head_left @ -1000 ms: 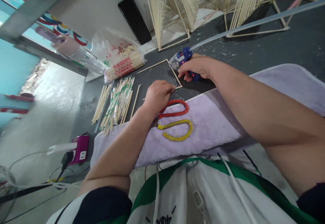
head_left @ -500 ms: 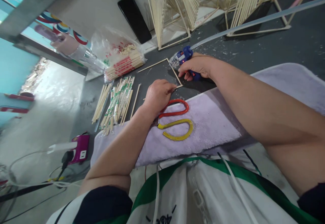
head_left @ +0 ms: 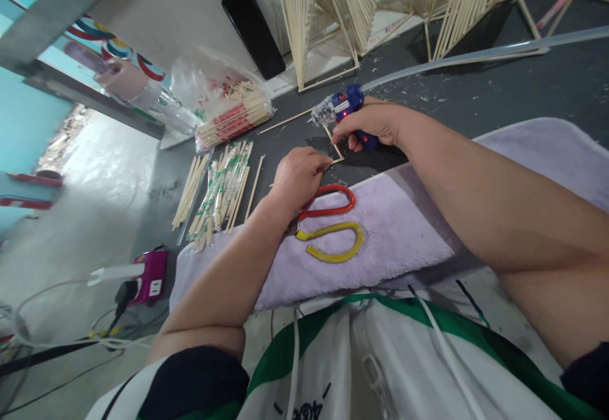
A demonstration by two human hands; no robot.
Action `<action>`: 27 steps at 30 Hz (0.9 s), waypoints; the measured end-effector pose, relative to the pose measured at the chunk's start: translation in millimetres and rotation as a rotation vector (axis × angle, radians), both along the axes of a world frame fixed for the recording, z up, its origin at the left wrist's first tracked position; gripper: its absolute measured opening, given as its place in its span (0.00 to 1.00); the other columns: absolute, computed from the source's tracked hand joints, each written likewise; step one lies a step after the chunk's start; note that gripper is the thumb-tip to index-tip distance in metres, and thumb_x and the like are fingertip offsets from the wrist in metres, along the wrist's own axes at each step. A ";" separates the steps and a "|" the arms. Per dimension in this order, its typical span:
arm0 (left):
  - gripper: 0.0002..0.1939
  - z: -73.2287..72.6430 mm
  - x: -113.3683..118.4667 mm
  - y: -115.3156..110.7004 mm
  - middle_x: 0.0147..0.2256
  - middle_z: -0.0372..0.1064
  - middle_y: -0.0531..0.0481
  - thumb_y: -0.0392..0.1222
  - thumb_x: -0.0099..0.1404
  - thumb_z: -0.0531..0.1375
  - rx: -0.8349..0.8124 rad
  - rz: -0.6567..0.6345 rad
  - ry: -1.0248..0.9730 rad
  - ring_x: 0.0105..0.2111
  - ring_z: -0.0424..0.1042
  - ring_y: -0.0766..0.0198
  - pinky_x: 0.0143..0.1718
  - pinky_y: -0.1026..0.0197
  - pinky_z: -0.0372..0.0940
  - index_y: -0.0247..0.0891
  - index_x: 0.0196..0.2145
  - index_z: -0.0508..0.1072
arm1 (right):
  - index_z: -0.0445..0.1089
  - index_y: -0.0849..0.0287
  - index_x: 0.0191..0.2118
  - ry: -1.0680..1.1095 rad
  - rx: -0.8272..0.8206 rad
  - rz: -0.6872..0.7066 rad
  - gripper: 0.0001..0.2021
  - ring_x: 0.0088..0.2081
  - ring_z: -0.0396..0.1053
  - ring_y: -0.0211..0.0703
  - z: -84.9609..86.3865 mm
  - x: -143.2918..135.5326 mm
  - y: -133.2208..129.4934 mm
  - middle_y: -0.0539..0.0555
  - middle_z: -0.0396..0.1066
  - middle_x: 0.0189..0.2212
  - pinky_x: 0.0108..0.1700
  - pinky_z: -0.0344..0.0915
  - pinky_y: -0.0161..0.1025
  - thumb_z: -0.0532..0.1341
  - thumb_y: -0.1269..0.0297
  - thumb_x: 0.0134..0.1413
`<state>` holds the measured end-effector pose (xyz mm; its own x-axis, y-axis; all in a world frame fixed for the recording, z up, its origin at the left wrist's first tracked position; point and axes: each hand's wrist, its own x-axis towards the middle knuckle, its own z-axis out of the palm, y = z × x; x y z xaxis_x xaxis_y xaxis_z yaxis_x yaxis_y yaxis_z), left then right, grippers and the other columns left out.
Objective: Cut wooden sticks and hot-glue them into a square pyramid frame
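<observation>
Stick frame (head_left: 337, 148), left hand (head_left: 299, 176) palm-down, grip pinching near edge, right hand (head_left: 378, 123) curled around glue gun (head_left: 351, 100)

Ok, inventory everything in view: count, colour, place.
Glue gun: one, blue, centre
Glue stick: one, translucent, gun's rear
Stick frame: one, pale, centre
Towel: one, lilac, near edge
Scissors: one, red/yellow, on towel
Sticks: many, pale, left
Bag: one, clear, beyond sticks
Phone: one, black, beyond bag
Models: several, pale, far side
Bottle: one, pink, upper left
Socket: one, magenta, lower left
Table: one, grey, centre
Left hand: one, bare, on frame
Right hand: one, bare, around gun
</observation>
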<state>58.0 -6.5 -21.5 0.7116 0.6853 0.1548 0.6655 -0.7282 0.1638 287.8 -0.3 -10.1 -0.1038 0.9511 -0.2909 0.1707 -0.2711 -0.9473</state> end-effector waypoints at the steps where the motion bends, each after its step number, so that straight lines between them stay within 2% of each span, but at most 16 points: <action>1: 0.17 0.2 0.1 -0.1 0.42 0.83 0.44 0.36 0.71 0.58 -0.003 0.001 -0.001 0.45 0.78 0.54 0.50 0.53 0.73 0.43 0.47 0.87 | 0.81 0.57 0.34 -0.006 -0.007 0.014 0.07 0.23 0.72 0.42 -0.1 0.4 0.3 0.50 0.70 0.17 0.31 0.75 0.39 0.77 0.64 0.50; 10: 0.17 0.3 0.3 0.3 0.42 0.83 0.44 0.36 0.71 0.59 -0.006 -0.004 0.009 0.44 0.78 0.54 0.49 0.53 0.73 0.43 0.48 0.87 | 0.79 0.57 0.31 0.016 -0.055 0.038 0.10 0.23 0.72 0.41 -0.8 2.5 3.7 0.51 0.71 0.18 0.28 0.73 0.37 0.79 0.66 0.47; 18: 0.17 1.6 1.1 -1.4 0.43 0.83 0.44 0.38 0.71 0.59 -0.002 0.010 0.015 0.44 0.79 0.54 0.48 0.53 0.74 0.44 0.48 0.87 | 0.75 0.58 0.28 0.055 -0.049 0.049 0.10 0.23 0.72 0.38 -0.2 2.6 2.6 0.51 0.74 0.21 0.27 0.73 0.33 0.77 0.72 0.50; 24: 0.17 2.9 2.7 -2.3 0.42 0.82 0.44 0.39 0.72 0.59 -0.020 0.032 0.026 0.44 0.79 0.55 0.47 0.55 0.73 0.44 0.49 0.87 | 0.77 0.60 0.29 0.119 -0.053 0.067 0.07 0.22 0.73 0.37 -3.9 3.0 5.4 0.53 0.79 0.27 0.25 0.73 0.33 0.73 0.76 0.54; 27: 0.17 4.7 4.0 -3.4 0.43 0.82 0.44 0.38 0.72 0.59 -0.025 0.045 0.047 0.45 0.79 0.55 0.47 0.55 0.73 0.44 0.49 0.87 | 0.77 0.59 0.31 0.136 -0.064 0.054 0.08 0.23 0.76 0.38 -4.0 2.3 5.3 0.53 0.79 0.28 0.26 0.75 0.33 0.76 0.73 0.54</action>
<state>62.0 -9.8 -16.9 0.6863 0.7197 0.1048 0.7046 -0.6937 0.1493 290.1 5.0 -14.1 -0.1970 0.9229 -0.3307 0.0582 -0.3257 -0.9437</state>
